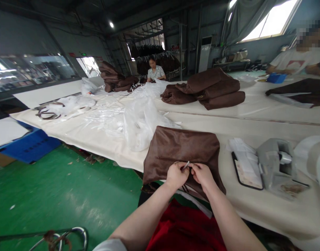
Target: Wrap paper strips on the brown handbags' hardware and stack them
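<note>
A brown leather bag [186, 143] lies flat at the table's near edge, with a zip line across its front. Over its lower part, my left hand [177, 176] is closed in a pinch on a small whitish strip [186, 164]. My right hand [202, 175] sits close beside it, fingertips pressed together near the strip's end; what they grip is too small to make out. A pale band [198, 205] hangs below the bag towards my lap.
Clear plastic bags [140, 122] are heaped left of the bag. Brown bags [209, 87] are piled behind. At right are a phone [247, 170] with white strips on it and a grey tape dispenser [276, 157]. Two people sit across the table. A blue crate [31, 144] stands left.
</note>
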Available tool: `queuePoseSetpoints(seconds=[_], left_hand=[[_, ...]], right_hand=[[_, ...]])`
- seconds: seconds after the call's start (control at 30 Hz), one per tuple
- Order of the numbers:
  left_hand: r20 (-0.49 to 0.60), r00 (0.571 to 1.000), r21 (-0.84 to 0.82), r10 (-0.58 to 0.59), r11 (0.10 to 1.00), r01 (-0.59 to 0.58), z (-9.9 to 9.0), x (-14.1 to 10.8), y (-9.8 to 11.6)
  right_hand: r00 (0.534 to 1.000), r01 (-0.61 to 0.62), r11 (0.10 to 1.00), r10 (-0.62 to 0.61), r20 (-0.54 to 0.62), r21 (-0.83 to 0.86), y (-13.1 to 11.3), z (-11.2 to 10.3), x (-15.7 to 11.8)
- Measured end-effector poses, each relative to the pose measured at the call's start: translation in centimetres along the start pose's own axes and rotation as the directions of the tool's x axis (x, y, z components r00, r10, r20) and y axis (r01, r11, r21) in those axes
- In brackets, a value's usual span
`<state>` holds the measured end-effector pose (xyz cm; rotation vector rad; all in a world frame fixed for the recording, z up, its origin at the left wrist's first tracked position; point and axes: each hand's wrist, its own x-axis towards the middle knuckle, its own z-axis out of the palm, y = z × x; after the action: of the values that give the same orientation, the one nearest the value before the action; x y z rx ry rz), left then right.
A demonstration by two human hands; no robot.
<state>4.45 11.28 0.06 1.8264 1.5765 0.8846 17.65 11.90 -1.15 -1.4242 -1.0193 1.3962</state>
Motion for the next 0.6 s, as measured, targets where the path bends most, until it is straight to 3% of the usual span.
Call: queuePoseSetpoints(seconds=[0.13,0.33,0.47,0.6], left_hand=[[-0.017,1.000,0.040,-0.017,0.999,0.018,-0.1,0.1,0.3],[0.066,0.977,-0.299,-0.202,0.930,0.213,-0.1,0.6,-0.1],[0.120,0.952,-0.385,-0.283,0.870,0.307,0.5,0.4,-0.6],[0.090,0.952,-0.415,-0.292,0.858,0.302,0.5,0.0,-0.6]], right_hand=[[0.999,-0.018,0.999,0.016,0.039,0.052,-0.3,-0.5,-0.3],[0.999,-0.003,0.999,0.001,0.042,0.053,0.0,-0.9,-0.8],[0.996,-0.021,1.000,0.020,0.087,0.011,0.5,-0.3,-0.9],[0.998,-0.017,0.999,0.015,0.064,0.027,0.6,0.3,-0.9]])
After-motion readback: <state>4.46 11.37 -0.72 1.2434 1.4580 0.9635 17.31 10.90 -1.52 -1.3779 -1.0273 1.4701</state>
